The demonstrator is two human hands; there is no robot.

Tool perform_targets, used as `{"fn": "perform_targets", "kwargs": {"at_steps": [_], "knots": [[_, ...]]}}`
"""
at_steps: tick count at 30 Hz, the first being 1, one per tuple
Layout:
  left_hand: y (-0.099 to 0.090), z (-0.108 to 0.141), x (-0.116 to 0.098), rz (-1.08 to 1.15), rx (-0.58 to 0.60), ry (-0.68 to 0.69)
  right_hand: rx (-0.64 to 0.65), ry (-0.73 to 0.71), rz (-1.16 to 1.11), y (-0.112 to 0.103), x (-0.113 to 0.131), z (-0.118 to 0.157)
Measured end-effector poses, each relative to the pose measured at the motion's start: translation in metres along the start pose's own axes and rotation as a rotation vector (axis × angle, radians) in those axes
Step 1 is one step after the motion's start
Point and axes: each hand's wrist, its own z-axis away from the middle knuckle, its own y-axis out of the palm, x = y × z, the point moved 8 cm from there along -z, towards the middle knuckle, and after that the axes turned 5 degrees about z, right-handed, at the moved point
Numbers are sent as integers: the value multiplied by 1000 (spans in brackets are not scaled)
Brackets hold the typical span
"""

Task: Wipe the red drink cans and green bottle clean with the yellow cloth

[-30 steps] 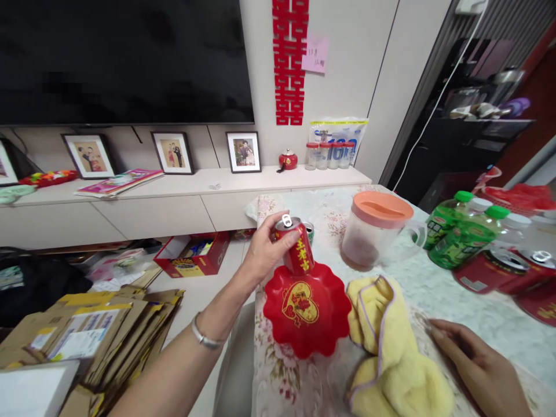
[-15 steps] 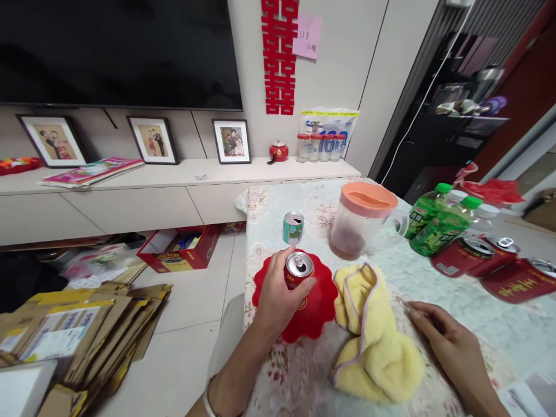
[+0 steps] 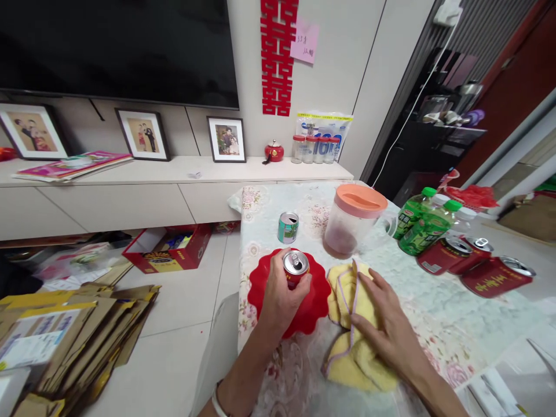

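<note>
Left hand [image 3: 280,295] grips a red drink can [image 3: 296,267] upright over the scalloped red plate [image 3: 317,301] near the table's [image 3: 434,301] edge. Right hand [image 3: 384,324] lies flat, fingers spread, on the yellow cloth [image 3: 347,362] just beside the plate.

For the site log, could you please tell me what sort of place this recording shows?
Most likely a home living room: a large black wall-mounted television hangs above a long pale cabinet shelf with framed photographs, and a red paper double-happiness cutout decorates the wall behind a table with a floral tablecloth.
</note>
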Motion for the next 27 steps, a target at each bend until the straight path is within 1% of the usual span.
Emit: {"fn": "perform_targets", "kwargs": {"at_steps": [1, 3, 5, 7, 8, 9, 12, 13, 14, 17, 18, 20, 22, 25, 27], "knots": [[0, 0, 0, 9, -3, -5, 32, -39, 51, 6, 7, -1], [0, 1, 1, 19, 0, -16, 46, -77, 104, 11, 10, -1], [1, 1, 1, 13, 6, -13, -5, -80, 131, 4, 4, -2], [1, 2, 1, 4, 1, -7, -70, -36, 176, -11, -6, -4], [2, 2, 2, 2, -5, -6, -73, -1, 194, -17, -12, -6], [2, 2, 2, -1, -13, -7, -48, 38, 200, -21, -18, -8], [3, 3, 4, -11, -62, -9, 121, 108, 148, -23, -30, -18], [3, 3, 4, -13, -77, -7, 130, 125, 110, -27, -33, -23], [3, 3, 4, -16, -88, -5, 97, 146, 72, -33, -35, -29], [4, 3, 4, -34, -78, 9, -118, 248, -38, -61, -47, -51], [4, 3, 3, -43, -69, 14, -176, 281, -69, -67, -51, -59], [4, 3, 2, -54, -59, 24, -250, 329, -158, -74, -59, -78], [4, 3, 3, -61, -59, 30, -289, 348, -291, -73, -64, -97], [4, 3, 5, -64, -47, 46, -311, 327, -505, -60, -66, -123], [4, 4, 6, -61, -39, 61, -336, 311, -621, -51, -66, -135]]}}
